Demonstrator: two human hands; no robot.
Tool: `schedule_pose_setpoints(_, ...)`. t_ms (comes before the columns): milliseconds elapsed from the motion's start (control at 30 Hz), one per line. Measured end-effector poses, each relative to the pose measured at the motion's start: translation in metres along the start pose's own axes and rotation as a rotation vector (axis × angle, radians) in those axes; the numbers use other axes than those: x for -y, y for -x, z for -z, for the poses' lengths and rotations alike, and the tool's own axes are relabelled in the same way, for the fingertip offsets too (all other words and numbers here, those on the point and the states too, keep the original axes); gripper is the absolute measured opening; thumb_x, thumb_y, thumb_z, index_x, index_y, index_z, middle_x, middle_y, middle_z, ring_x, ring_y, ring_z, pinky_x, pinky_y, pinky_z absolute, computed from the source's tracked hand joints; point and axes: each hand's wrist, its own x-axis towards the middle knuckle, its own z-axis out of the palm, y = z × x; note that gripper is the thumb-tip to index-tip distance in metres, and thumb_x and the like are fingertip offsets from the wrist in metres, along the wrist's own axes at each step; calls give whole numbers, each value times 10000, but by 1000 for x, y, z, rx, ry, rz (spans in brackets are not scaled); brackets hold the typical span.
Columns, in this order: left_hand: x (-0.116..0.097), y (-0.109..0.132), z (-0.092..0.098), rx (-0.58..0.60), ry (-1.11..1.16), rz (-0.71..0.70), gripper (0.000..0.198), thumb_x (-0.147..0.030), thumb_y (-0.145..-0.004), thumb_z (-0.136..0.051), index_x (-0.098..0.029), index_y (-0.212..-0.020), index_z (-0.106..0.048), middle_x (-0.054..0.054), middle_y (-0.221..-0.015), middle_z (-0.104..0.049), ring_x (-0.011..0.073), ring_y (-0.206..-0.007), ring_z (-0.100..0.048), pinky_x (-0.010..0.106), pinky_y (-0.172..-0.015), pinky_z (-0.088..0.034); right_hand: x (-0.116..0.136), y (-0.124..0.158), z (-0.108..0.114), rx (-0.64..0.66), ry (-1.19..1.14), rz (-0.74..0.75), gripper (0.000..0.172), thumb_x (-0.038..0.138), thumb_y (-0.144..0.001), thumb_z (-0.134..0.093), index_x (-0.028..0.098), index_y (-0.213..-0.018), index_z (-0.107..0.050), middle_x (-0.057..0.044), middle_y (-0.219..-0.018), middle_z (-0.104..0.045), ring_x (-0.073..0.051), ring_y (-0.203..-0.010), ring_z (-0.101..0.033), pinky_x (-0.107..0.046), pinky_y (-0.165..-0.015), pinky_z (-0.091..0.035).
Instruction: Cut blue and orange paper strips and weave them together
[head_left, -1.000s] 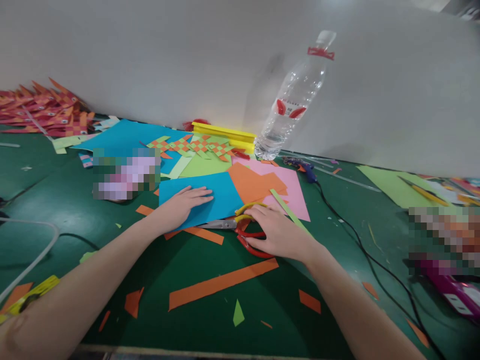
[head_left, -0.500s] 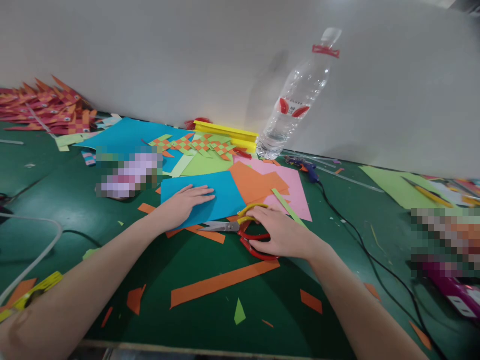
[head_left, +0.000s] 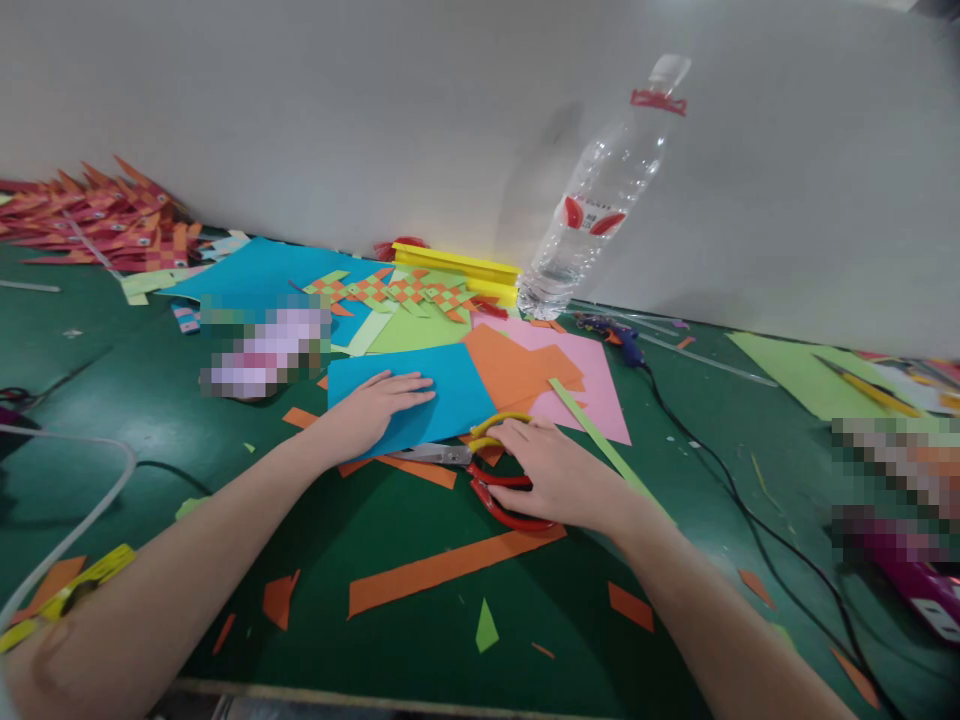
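My left hand lies flat with its fingers stretched on a blue sheet of paper. In my right hand is a pair of scissors, with one yellow and one red handle loop. The blades point left along the near edge of the blue sheet, and their tips are partly hidden there. Behind the blue sheet lie an orange sheet and a pink sheet. A narrow green strip runs beside my right hand. An orange strip lies on the table in front of the scissors.
A tilted water bottle leans at the wall. Woven green-orange paper fish lie at the back; red-orange ones are piled at far left. A blue glue gun trails a black cord on the right. Orange scraps dot the green table.
My right hand has moved the scissors a little to the left along the near edge of the blue sheet. My left hand stays on the paper. The view has shifted slightly.
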Motion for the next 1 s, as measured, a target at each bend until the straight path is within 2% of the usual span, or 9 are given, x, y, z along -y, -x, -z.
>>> schedule_pose_setpoints(133, 2, 0, -1, 8, -7, -3, 527, -138, -935, -221, -254, -1381, -475, 2, -1496, -403, 153, -1389, -332, 438, -1165, -168, -2, 0, 4, 19, -24, 3, 356, 346, -805, -605, 188, -1124, -591, -93, -1124, -669, -257, -966, -619, -405, -848, -464)
schedule_pose_setpoints(367, 0, -1, -1, -6, 11, 3, 527, -126, -926, -227, -257, -1358, -500, 1, -1485, -420, 151, -1385, -339, 444, -1159, -187, 4, -3, 0, 12, 29, -8, 359, 399, -839, -584, 150, -1097, -592, -118, -1061, -678, -274, -937, -617, -429, -828, -470)
schedule_pose_setpoints(700, 3, 0, -2, -23, 14, -9, 539, -110, -919, -241, -273, -1370, -487, -15, -1489, -413, 157, -1387, -337, 439, -1165, -182, -2, -3, 6, 12, -7, 22, 367, 411, -848, -583, 200, -1148, -595, -102, -1125, -666, -272, -1005, -617, -436, -853, -473)
schedule_pose_setpoints(1000, -2, -3, 1, -29, 21, 23, 557, -59, -874, -233, -218, -1304, -548, 21, -1452, -467, 166, -1372, -364, 450, -1155, -225, -6, 0, 8, -4, -1, 19, 389, 422, -826, -594, 222, -1160, -586, -76, -1149, -669, -269, -1024, -616, -438, -869, -475)
